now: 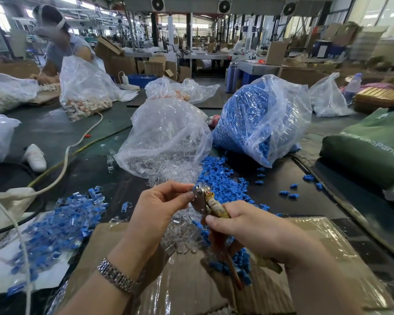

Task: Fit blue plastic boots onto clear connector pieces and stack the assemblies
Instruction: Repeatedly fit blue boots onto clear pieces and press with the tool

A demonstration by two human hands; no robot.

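blue boots: small moulded pieces, loose heap (221, 178) on the table ahead, more in a clear bag (259, 114) behind it
clear connectors: transparent pieces, bagged (164, 142) centre, some spilled (180, 237) near the cardboard
assemblies: blue-in-clear units, jumbled pile (62, 223) on the left, not neatly stacked
piece in work: blue boot (195, 189), at plier tip
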